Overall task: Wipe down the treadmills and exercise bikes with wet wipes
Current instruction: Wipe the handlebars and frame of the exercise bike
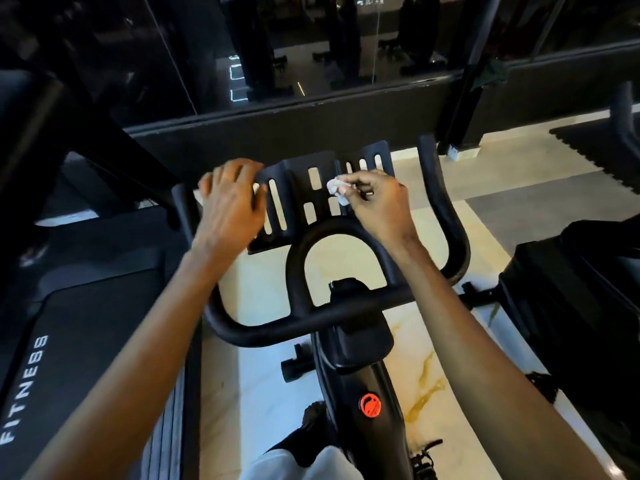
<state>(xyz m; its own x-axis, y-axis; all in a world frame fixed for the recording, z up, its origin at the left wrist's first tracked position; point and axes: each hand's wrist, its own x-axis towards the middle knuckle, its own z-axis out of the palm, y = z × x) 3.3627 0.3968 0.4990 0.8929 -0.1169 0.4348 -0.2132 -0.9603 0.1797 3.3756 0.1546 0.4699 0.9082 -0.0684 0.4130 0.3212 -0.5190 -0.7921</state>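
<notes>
Wiping the slotted tray on the exercise bike (356, 386)
My right grip (377, 202) pinches a small crumpled white wipe (336, 189) between thumb and fingertips, holding it against the middle of the black tray (298, 183), just above the looped handlebar (304, 320). My left grip (230, 202) lies open, fingers straight and flat on the tray's left end. A red knob (370, 406) sits on the bike's frame below, over the pale marble floor (263, 393); a treadmill (86, 306) marked FITNESS stands just to my left
</notes>
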